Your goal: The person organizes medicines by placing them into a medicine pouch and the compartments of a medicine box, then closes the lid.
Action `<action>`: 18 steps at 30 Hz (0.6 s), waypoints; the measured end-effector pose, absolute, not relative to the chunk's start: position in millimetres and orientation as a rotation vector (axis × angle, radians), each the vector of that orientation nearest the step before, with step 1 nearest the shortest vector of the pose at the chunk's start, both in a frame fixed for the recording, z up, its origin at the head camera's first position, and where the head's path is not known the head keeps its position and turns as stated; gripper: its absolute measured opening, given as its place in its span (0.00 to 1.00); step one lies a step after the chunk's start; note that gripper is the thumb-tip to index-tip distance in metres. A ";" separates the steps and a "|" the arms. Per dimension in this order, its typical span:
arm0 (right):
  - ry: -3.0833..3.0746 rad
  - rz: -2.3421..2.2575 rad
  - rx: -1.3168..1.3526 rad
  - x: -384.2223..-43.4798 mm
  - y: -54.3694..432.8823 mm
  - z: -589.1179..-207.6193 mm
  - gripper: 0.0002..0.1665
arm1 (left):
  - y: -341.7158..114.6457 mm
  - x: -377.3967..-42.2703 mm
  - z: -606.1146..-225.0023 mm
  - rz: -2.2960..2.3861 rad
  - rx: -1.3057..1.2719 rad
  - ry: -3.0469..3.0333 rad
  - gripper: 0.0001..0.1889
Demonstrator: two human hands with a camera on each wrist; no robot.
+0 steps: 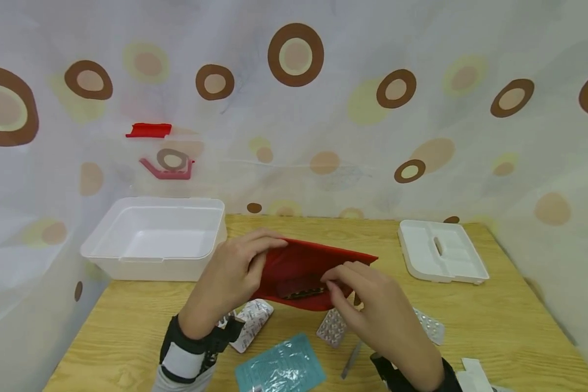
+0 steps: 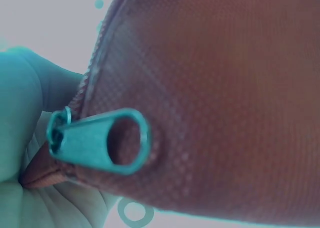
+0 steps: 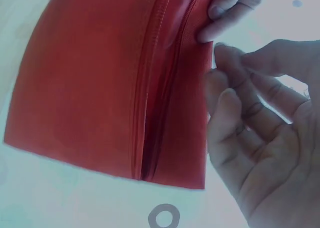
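A red zippered pouch [image 1: 299,262] gapes above the wood-grain table [image 1: 142,332], its left end gripped by the left hand [image 1: 237,268]. The right hand [image 1: 372,305] bends its fingers at the opposite end; whether they pinch it, I cannot tell. Blister packs [image 1: 332,328] and a teal packet [image 1: 281,367] lie nearer.

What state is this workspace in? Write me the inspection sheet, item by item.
Surface: wooden table, several things lying on it.
Job's things: red pouch, unzipped, held above the table.
Clutter: pill packs, blue packet, white box, shallow white tray.
Hands: left hand grips the pouch's edge; right hand is at its opening, grip unclear.
Cables: nothing seen.
Surroundings: sheet patterned with circles, behind and at both sides.
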State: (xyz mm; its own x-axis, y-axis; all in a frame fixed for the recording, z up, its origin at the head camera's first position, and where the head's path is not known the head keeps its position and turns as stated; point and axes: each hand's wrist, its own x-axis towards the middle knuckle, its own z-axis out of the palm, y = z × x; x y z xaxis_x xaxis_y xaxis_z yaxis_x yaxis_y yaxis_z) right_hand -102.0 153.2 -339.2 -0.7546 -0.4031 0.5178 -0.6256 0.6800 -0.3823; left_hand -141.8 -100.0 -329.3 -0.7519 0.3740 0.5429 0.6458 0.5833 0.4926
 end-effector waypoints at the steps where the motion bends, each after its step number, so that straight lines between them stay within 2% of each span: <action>1: -2.490 0.793 0.830 -100.2 156.6 -339.1 0.11 | -100.0 -142.1 -329.9 -0.982 -0.819 -2.434 0.15; 9: -2.554 0.758 0.879 -90.3 181.3 -348.6 0.16 | -105.4 -141.4 -329.5 -0.961 -0.738 -2.428 0.15; 18: -3.112 0.610 0.911 -102.3 194.3 -377.8 0.12 | -111.2 -141.9 -327.0 -0.937 -0.695 -2.429 0.16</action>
State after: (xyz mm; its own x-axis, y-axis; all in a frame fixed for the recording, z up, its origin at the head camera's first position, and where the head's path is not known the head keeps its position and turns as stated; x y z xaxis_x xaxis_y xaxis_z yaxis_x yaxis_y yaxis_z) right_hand -102.3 194.3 -377.8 -0.8361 -0.5465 -0.0471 -0.4883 0.7806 -0.3901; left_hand -141.9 -111.2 -327.0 -0.7752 0.2919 0.5602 0.5925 0.6435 0.4846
